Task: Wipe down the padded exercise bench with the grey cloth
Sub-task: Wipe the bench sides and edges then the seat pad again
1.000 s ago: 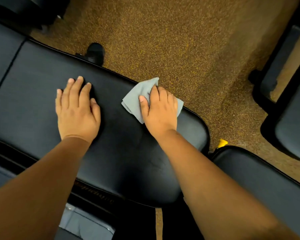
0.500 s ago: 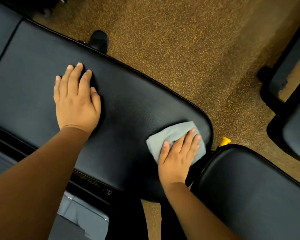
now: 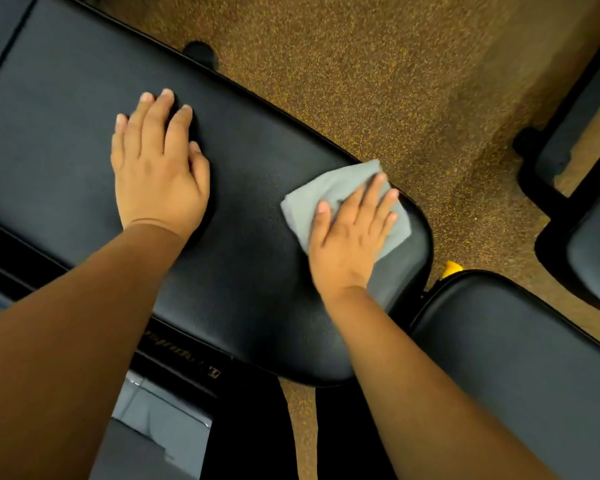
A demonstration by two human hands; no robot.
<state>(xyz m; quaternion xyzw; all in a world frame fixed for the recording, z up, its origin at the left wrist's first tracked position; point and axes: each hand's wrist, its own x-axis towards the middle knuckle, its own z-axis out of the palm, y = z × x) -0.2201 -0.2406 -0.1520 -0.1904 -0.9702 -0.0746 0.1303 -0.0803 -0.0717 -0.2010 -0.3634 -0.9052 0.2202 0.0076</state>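
The black padded bench (image 3: pixel 257 265) runs from the upper left to a rounded end at the right. A folded grey cloth (image 3: pixel 312 199) lies near that rounded end, by the far edge. My right hand (image 3: pixel 352 233) presses flat on the cloth with straight, spread fingers and covers most of it. My left hand (image 3: pixel 158 164) rests palm-down on the pad to the left, fingers straight, holding nothing.
A second black pad (image 3: pixel 516 368) sits just right of the bench end, with a small yellow part (image 3: pixel 451 267) in the gap. More black padded equipment (image 3: pixel 593 258) stands at the far right. Speckled brown floor (image 3: pixel 361 81) lies beyond the bench.
My right hand slid the cloth from the far edge toward the rounded end, then back up toward the far edge. My left hand stayed planted on the pad.
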